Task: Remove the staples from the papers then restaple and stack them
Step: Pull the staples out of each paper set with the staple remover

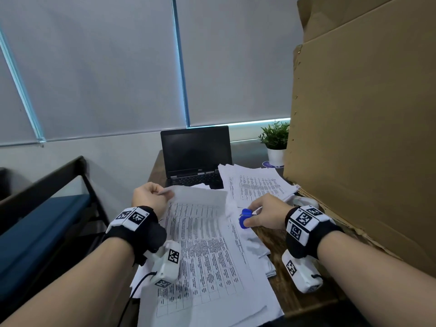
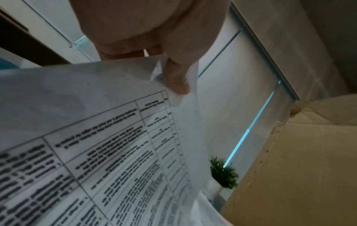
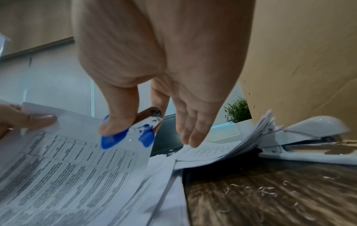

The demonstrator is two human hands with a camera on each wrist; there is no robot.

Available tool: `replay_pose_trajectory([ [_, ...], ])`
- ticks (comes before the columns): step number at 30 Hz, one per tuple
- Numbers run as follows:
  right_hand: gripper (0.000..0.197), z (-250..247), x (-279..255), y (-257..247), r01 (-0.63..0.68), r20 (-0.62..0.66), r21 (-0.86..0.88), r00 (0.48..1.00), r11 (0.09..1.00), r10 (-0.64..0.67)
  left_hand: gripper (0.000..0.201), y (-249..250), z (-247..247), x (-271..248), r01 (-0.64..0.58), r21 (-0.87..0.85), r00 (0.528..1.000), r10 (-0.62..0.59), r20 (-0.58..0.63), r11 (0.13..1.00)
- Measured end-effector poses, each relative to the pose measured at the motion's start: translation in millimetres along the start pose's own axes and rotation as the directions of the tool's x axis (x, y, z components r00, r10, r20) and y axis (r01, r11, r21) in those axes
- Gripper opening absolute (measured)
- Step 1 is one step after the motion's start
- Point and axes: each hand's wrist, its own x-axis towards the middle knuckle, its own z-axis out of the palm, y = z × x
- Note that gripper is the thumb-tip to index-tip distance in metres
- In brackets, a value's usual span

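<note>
Left hand [image 1: 148, 194] pinches the printed sheet's [image 1: 205, 244] lifted far corner between thumb and fingers; right hand [image 1: 266, 214] grips blue staple remover [image 1: 245, 218] between thumb and forefinger, other fingers extended.

Dim cool light, glow at blind [image 1: 236, 67] edges, wrist views blurred, perhaps motion.

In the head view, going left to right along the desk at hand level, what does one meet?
Left hand pinching the lifted corner of the top sheet → blue staple remover → right hand pinching it → cardboard box.
</note>
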Motion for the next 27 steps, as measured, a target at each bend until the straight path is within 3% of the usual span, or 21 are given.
replay_pose_trajectory([
  [6,0.018,11,1,-7,0.071,0.182,0.236,0.976,0.969,-0.115,0.016,14,-12,2,0.035,-0.238,0.999,-0.029,0.026,0.971],
  [9,0.015,11,2,-12,0.049,0.158,0.376,0.981,0.925,-0.116,0.023,15,-12,6,0.101,-0.257,0.995,-0.094,0.038,0.961],
  [11,0.015,7,6,-12,0.041,0.095,0.447,0.991,0.894,-0.093,0.023,16,-10,4,0.183,-0.247,0.979,-0.153,0.134,0.952],
  [13,0.014,1,12,-11,0.039,0.019,0.522,0.998,0.852,-0.057,0.016,15,-8,-4,0.276,-0.15,0.933,-0.227,0.279,0.949],
  [15,0.014,-9,17,-9,0.065,-0.07,0.556,0.997,0.828,-0.032,0.013,7,-3,-10,0.321,0.049,0.85,-0.311,0.425,0.946],
  [17,0.018,-20,22,-9,0.114,-0.184,0.6,0.983,0.792,-0.002,0.02,-2,4,-16,0.284,0.254,0.744,-0.38,0.549,0.924],
  [19,0.024,-31,28,-5,0.148,-0.278,0.653,0.959,0.743,0.053,0.034,-10,15,-16,0.223,0.364,0.684,-0.411,0.603,0.904],
  [21,0.019,-40,36,2,0.148,-0.334,0.625,0.938,0.767,0.091,0.035,-13,33,-13,0.16,0.398,0.689,-0.391,0.61,0.903],
  [23,0.012,-46,44,11,0.095,-0.329,0.515,0.94,0.852,0.094,0.025,-10,52,-8,0.072,0.408,0.743,-0.322,0.586,0.91],
  [27,0.029,-52,65,39,-0.02,-0.269,0.33,0.956,0.944,0.115,0.012,-11,101,6,0.218,0.246,0.78,-0.32,0.537,0.945],
])
